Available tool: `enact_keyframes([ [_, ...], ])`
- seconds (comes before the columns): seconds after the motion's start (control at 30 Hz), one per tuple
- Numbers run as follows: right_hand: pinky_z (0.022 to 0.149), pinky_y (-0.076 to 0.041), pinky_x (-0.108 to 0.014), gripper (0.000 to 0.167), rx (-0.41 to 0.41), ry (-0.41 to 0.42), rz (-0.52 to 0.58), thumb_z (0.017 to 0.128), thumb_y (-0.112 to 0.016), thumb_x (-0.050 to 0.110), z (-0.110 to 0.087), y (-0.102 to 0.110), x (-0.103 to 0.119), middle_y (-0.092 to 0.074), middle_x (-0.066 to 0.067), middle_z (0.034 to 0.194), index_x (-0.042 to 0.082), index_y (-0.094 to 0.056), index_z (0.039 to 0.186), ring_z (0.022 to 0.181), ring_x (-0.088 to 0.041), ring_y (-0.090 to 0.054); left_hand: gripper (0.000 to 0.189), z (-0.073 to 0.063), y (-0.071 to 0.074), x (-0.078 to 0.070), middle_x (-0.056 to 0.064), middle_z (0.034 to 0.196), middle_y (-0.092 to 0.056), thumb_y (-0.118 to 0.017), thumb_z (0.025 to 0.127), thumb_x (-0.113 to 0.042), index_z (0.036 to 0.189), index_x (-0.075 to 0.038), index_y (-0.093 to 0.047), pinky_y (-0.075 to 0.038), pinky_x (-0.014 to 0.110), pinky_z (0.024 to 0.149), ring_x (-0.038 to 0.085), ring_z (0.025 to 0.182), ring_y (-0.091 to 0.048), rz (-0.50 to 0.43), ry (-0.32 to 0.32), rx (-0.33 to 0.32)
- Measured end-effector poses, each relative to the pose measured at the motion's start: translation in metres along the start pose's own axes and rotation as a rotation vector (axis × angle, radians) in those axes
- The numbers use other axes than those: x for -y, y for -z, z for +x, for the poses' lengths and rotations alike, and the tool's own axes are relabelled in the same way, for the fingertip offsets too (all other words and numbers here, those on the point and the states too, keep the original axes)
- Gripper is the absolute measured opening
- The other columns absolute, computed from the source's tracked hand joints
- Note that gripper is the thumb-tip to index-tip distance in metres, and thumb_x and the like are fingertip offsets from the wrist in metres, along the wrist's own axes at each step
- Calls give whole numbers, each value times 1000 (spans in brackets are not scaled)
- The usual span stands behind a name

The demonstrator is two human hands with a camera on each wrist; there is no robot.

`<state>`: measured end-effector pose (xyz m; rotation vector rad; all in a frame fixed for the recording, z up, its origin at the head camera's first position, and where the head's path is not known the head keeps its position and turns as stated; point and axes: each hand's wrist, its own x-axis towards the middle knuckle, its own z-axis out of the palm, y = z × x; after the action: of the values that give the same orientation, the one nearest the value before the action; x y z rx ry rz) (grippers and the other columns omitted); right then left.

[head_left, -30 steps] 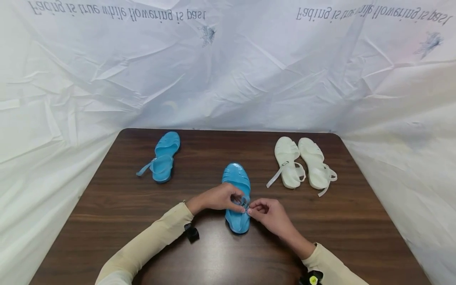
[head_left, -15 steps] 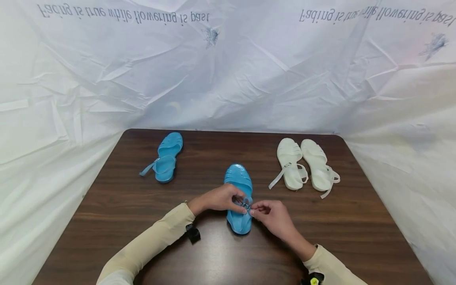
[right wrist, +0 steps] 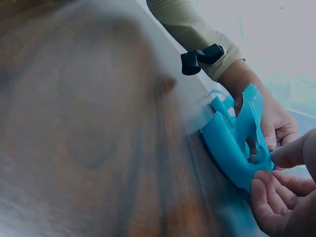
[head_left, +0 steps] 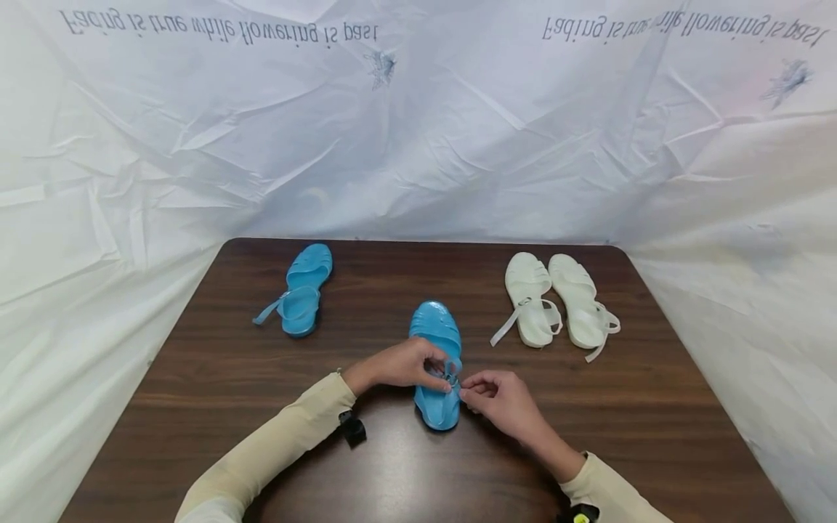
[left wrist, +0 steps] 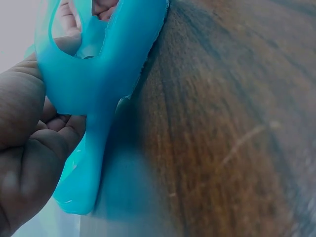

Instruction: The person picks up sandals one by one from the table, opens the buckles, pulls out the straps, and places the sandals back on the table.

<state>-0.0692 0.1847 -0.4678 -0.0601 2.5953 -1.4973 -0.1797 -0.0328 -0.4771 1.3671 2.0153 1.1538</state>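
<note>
Two hands (head_left: pixel 402 363) (head_left: pixel 500 399) hold a sandal (head_left: pixel 437 328); it's glossy, round-toed.

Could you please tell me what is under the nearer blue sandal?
The brown table lies under the blue sandal; the patch directly beneath it is covered from view.

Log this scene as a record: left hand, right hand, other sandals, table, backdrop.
Left hand: grips central blue sandal at its buckle
Right hand: pinches that sandal's strap beside the buckle
Other blue sandal: far left, strap end loose
White sandals: two, side by side, far right, strap ends loose
Table: dark wood-grain
Backdrop: white sheet with printed lettering
</note>
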Motion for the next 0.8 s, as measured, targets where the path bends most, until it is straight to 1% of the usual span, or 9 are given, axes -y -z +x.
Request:
enact_keyframes([
  [0.1, 59, -56, -27, 10, 0, -17, 1, 93, -76, 15, -1, -1, -2, -73, -2, 78, 6, -77, 96, 68, -14, -68, 19, -1, 0, 0, -11, 68, -48, -78, 93, -25, 82, -17, -65, -40, 19, 58, 0, 62, -45, -6, 0, -2],
  [0.33, 60, -56, -26, 7, -41, 15, 4, 91, -78, 16, -1, -2, -2, -72, 1, 76, 9, -79, 94, 67, -13, -67, 29, 0, -1, 1, -11, 66, -45, -78, 93, -25, 75, -15, -59, -40, 19, 58, 0, 61, -44, -9, 2, -6],
  [0.4, 60, -55, -26, 7, -50, 25, 10, 92, -78, 17, 0, -2, -2, -72, 1, 76, 10, -79, 93, 67, -13, -66, 28, 0, -1, 1, -11, 66, -46, -78, 93, -25, 75, -15, -59, -40, 18, 58, 0, 61, -45, -8, 1, -7],
  [0.5, 60, -56, -26, 8, -41, 33, 22, 92, -79, 17, 2, 0, 1, -72, 0, 77, 9, -79, 94, 66, -13, -66, 24, 0, -1, 1, -11, 68, -49, -78, 93, -25, 78, -16, -62, -42, 18, 59, 0, 62, -46, -5, -1, -7],
  [0.57, 60, -56, -26, 13, -20, 37, 20, 91, -79, 19, 2, 2, 1, -73, -1, 79, 7, -79, 96, 67, -13, -67, 24, 0, -1, 2, -11, 67, -49, -78, 93, -25, 78, -16, -62, -41, 19, 58, 0, 62, -46, -5, -3, -8],
  [0.63, 61, -57, -26, 16, 2, 30, 11, 91, -80, 20, 3, 2, 0, -75, -2, 83, 5, -79, 98, 69, -13, -69, 26, 0, -1, 2, -10, 67, -47, -78, 94, -25, 76, -15, -60, -40, 19, 58, 1, 61, -45, -8, -3, -8],
  [0.7, 62, -58, -26, 18, 9, 26, -5, 90, -81, 21, 2, 2, -1, -76, -2, 85, 5, -79, 98, 70, -12, -70, 32, 0, -1, 2, -10, 65, -42, -77, 94, -25, 73, -15, -55, -37, 19, 57, 1, 59, -41, -6, -5, -10],
  [0.8, 62, -57, -25, 14, -10, 16, -24, 89, -81, 22, 2, 1, -2, -76, 0, 84, 10, -81, 96, 70, -11, -69, 38, 0, -2, 2, -10, 64, -39, -77, 94, -25, 70, -16, -50, -34, 19, 56, 1, 58, -38, -6, -11, -13],
])
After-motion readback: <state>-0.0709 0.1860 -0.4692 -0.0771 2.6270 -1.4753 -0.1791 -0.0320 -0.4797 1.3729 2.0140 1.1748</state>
